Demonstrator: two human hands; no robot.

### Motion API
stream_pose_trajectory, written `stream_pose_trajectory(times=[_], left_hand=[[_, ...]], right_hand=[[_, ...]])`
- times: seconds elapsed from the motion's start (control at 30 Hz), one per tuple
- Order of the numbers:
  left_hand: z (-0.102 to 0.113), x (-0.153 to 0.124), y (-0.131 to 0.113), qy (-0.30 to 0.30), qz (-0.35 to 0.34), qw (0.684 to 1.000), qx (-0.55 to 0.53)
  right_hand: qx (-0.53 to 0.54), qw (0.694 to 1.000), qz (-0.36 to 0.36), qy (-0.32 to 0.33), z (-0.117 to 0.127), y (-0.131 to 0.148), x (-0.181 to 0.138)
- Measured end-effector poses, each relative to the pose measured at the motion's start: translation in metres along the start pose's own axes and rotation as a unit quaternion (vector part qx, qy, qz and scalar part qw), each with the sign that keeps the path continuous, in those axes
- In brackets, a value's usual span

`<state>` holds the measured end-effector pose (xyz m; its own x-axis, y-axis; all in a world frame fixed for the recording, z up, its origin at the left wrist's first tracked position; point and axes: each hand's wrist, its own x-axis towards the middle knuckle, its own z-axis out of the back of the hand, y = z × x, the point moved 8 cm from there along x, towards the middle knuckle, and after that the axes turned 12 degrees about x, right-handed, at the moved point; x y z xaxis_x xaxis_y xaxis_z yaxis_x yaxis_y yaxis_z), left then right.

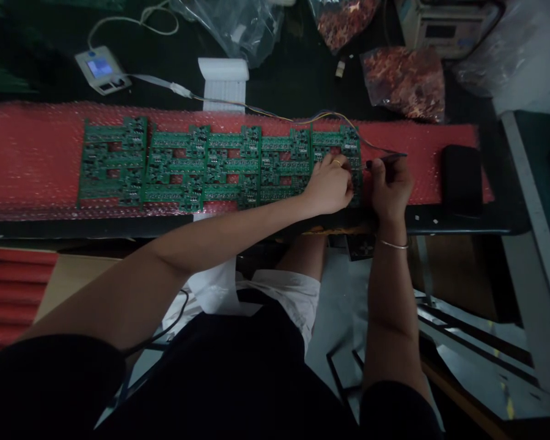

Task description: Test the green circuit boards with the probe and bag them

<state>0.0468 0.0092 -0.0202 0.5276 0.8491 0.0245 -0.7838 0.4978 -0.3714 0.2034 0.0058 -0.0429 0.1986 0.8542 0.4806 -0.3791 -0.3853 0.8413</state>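
Several green circuit boards (231,162) lie in a row on red bubble wrap. My left hand (329,185) rests with curled fingers on the rightmost circuit board (354,143), gripping it near its middle; the fingertips are partly hidden. Just right of that board, my right hand (393,186) pinches the dark plug end of a thin multicoloured cable (318,116). The plug's tip (369,164) points left at the board's edge; whether they touch, I cannot tell. This cable runs left to a small white tester (101,70) with a lit screen.
Red bubble wrap (32,159) covers the table's front. A black box-like object (461,179) stands at its right end. Behind are bags of small reddish parts (406,82), clear plastic bags (242,27), a white paper roll (223,70) and a bench instrument (444,30).
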Motion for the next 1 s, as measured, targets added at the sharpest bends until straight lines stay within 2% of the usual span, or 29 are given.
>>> stream_pose_trajectory(times=[0.17, 0.3, 0.37, 0.43, 0.53, 0.63, 0.73, 0.83, 1.0], left_hand=[[-0.003, -0.004, 0.003, -0.03, -0.013, 0.999, 0.02], [0.001, -0.023, -0.002, -0.038, -0.104, 0.991, 0.075], [0.0, -0.034, -0.008, -0.031, -0.162, 0.979, 0.119], [-0.002, -0.042, -0.013, -0.021, -0.191, 0.969, 0.157], [-0.004, -0.047, -0.016, -0.003, -0.198, 0.962, 0.187], [0.0, -0.052, -0.011, 0.026, -0.208, 0.964, 0.163], [0.023, -0.066, 0.012, 0.011, -0.197, 0.975, 0.101], [0.055, -0.093, 0.053, -0.029, -0.155, 0.987, 0.038], [0.092, -0.15, 0.12, -0.084, -0.068, 0.994, -0.025]], right_hand=[[-0.013, 1.0, 0.005, 0.001, 0.0, 0.0, 0.0], [-0.015, 1.0, 0.0, 0.004, 0.001, -0.001, -0.001], [-0.008, 1.0, -0.001, 0.0, 0.003, -0.002, 0.0], [0.004, 1.0, -0.004, -0.006, 0.006, 0.0, 0.002], [0.016, 1.0, -0.011, 0.006, 0.004, 0.007, 0.009], [0.015, 0.998, -0.008, 0.054, -0.011, 0.024, 0.015], [-0.002, 0.993, 0.013, 0.121, -0.033, 0.044, 0.013], [-0.031, 0.983, 0.027, 0.179, -0.053, 0.055, 0.006], [-0.069, 0.975, 0.019, 0.211, -0.064, 0.051, -0.001]])
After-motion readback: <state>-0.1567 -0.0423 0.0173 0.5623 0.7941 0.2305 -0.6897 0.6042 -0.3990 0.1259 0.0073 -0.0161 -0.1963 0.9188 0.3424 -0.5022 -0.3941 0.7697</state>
